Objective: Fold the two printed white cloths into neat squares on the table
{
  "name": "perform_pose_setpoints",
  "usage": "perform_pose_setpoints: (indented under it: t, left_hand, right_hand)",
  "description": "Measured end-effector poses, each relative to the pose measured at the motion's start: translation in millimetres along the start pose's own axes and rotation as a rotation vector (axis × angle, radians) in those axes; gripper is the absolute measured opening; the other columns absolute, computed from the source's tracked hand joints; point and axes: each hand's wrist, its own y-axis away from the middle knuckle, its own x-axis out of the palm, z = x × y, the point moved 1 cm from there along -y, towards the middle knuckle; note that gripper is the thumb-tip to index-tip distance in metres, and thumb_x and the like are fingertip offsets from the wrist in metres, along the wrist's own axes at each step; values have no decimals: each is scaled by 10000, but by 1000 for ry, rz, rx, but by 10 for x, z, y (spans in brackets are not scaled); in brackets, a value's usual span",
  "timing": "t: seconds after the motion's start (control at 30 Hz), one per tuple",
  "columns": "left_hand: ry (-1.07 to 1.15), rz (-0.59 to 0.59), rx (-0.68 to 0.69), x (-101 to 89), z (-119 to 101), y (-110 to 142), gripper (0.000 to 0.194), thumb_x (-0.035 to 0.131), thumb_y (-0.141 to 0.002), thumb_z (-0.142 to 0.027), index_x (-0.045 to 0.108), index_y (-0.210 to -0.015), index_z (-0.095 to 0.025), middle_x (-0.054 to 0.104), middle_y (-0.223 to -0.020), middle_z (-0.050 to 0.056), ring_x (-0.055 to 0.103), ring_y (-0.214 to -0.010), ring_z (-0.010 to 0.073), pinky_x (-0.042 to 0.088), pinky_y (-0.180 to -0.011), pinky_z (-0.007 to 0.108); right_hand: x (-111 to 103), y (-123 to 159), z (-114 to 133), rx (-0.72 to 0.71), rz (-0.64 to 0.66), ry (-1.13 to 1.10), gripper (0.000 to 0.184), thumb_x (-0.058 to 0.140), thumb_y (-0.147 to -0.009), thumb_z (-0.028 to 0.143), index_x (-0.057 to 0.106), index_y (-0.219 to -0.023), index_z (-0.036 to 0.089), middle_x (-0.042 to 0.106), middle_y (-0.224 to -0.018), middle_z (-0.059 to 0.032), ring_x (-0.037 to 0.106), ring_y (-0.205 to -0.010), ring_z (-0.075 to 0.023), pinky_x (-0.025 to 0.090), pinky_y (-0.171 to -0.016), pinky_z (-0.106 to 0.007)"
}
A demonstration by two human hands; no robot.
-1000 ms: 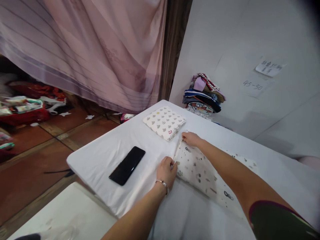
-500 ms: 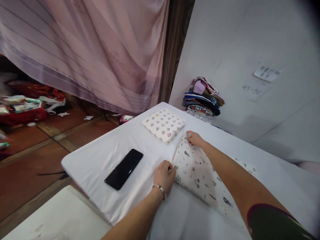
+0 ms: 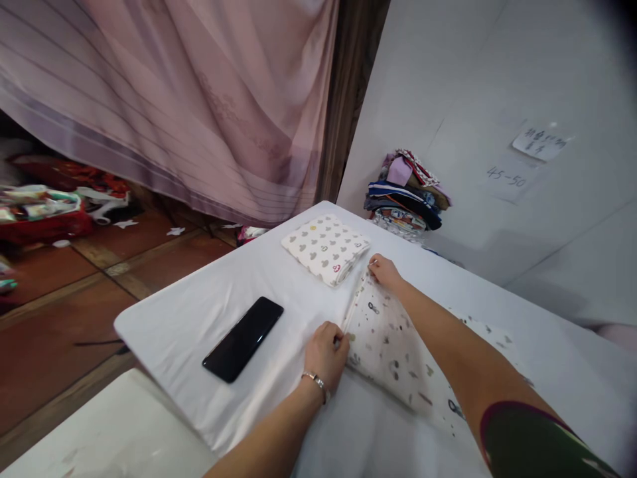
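Note:
A white cloth (image 3: 388, 345) with small grey, brown and green prints lies spread on the table, its far part partly behind my right forearm. My left hand (image 3: 326, 352), with a bracelet at the wrist, pinches its near left corner. Farther away, my right hand (image 3: 385, 271) grips the other end of the same edge, so the edge runs straight between both hands. Just beyond lies a neatly folded white cloth (image 3: 324, 249) with grey mushroom-like prints, touched by neither hand. A black phone (image 3: 243, 338) rests left of my left hand.
The white-covered table (image 3: 174, 318) has its far corner near a pink curtain (image 3: 239, 113). A stack of folded clothes (image 3: 405, 192) stands against the white wall (image 3: 472, 86). Handwritten paper notes (image 3: 540, 143) are stuck there. A red basket (image 3: 44, 222) of items sits on the tiled floor.
Both hands keep their hold on the printed cloth's edge. My right hand has shifted very slightly away and left; the whole view has moved a little.

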Motion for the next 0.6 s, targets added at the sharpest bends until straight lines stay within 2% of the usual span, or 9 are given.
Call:
perform_pose_setpoints:
  t: [0.17, 0.23, 0.3, 0.37, 0.47, 0.53, 0.6]
  left_hand:
    - [-15, 16, -49, -11, -10, -2, 89, 521, -760, -237, 502, -685, -192, 541, -705, -10, 509, -713, 136, 353, -643, 246]
    - [-10, 28, -55, -20, -16, 4, 60, 521, -759, -228, 512, -709, -195, 550, -715, -11, 513, -721, 137, 355, -651, 247]
    - [-6, 38, -54, -26, -19, 11, 22, 522, -755, -214, 524, -740, -198, 559, -729, -10, 517, -731, 138, 358, -658, 248]
    - [-5, 43, -53, -27, -21, 16, 20, 523, -752, -201, 535, -767, -200, 564, -741, -9, 521, -739, 138, 361, -664, 248]
    - [-4, 48, -56, -24, -23, 14, 61, 523, -743, -173, 545, -793, -201, 565, -743, -10, 526, -742, 135, 365, -673, 246]
    - [-9, 53, -64, -22, -23, 8, 77, 531, -735, -162, 549, -800, -200, 564, -744, -10, 528, -743, 134, 369, -678, 246]
    - [-15, 60, -71, -22, -22, 2, 88, 537, -731, -156, 552, -806, -200, 565, -750, -9, 529, -745, 133, 371, -681, 245]
  right_hand:
    - [7, 71, -7, -30, -23, -61, 445, 489, -785, 199, 452, -1229, 198, 603, -636, 52, 531, -471, -80, 430, -502, -188]
    - [-19, 130, -24, -41, -61, -56, 478, 458, -795, 206, 423, -1270, 172, 624, -680, 27, 556, -513, -95, 456, -538, -209]
    - [-37, 208, -41, -58, -127, -29, 465, 401, -817, 223, 423, -1276, 151, 653, -795, -23, 598, -627, -125, 485, -623, -253]
    - [-25, 291, -42, -90, -191, 13, 457, 361, -832, 245, 441, -1272, 153, 640, -1020, -84, 608, -878, -174, 480, -780, -314]
    - [77, 384, -4, -162, -188, 110, 466, 390, -833, 285, 463, -1279, 169, 469, -1338, -100, 393, -1247, -220, 325, -1018, -380]
    - [182, 411, 32, -181, -114, 219, 493, 393, -849, 330, 441, -1308, 160, 371, -1422, -97, 264, -1332, -234, 210, -1080, -426]
    - [276, 415, 63, -168, -57, 314, 519, 338, -881, 372, 397, -1344, 144, 308, -1458, -103, 214, -1355, -243, 142, -1091, -468]
